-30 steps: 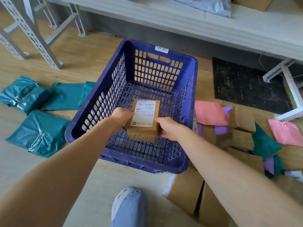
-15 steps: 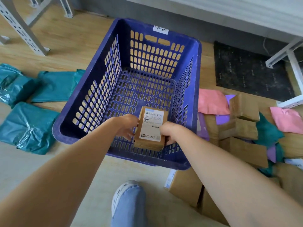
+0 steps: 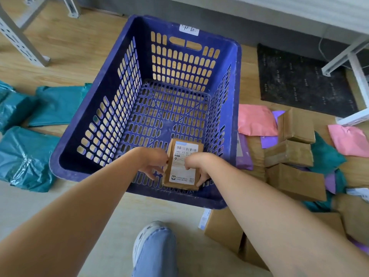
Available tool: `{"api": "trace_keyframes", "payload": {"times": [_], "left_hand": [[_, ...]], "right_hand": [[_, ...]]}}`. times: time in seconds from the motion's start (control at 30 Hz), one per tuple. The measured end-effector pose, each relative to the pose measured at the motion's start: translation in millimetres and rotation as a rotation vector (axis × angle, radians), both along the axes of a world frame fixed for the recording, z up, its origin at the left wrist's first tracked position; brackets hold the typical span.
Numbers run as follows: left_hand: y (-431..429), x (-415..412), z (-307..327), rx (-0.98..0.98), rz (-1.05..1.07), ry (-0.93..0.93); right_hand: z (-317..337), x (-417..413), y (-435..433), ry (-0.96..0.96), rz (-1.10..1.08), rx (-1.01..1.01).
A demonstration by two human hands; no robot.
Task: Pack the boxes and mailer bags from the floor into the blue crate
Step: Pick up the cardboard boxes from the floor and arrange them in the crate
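One labelled box (image 3: pixel 182 164) sits low in the blue crate (image 3: pixel 103 124), near corner, apparently on the mesh bottom. Left hand (image 3: pixel 152 162) open, fingers spread, touching its left edge; right hand (image 3: pixel 197 166) curled on its right edge, light hold. Remaining boxes (image 3: pixel 295 180) and mailer bags (image 3: pixel 256 119) on the floor. Risk: box left skewed, wasting corner space for later stacking.
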State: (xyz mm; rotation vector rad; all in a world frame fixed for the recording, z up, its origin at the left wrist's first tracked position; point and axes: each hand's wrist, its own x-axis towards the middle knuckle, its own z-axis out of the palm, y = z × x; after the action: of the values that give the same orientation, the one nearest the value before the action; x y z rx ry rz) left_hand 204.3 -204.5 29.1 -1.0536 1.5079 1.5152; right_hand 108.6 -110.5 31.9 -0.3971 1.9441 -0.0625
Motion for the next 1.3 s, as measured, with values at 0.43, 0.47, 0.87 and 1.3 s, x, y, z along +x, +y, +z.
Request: {"api": "trace_keyframes", "payload": {"times": [0.43, 0.47, 0.87, 1.3], "left_hand": [[2, -26, 65, -0.452, 0.367, 0.331], [4, -31, 76, -0.496, 0.381, 0.366], [92, -103, 170, -0.752, 0.221, 0.696], [211, -207, 99, -0.608, -0.022, 0.704]], "right_hand": [[75, -28, 20, -0.188, -0.45, -0.436], [87, -32, 25, -0.207, -0.473, -0.482], [159, -111, 149, 0.08, -0.599, -0.734], [113, -193, 288, 0.234, -0.831, -0.706]]}}
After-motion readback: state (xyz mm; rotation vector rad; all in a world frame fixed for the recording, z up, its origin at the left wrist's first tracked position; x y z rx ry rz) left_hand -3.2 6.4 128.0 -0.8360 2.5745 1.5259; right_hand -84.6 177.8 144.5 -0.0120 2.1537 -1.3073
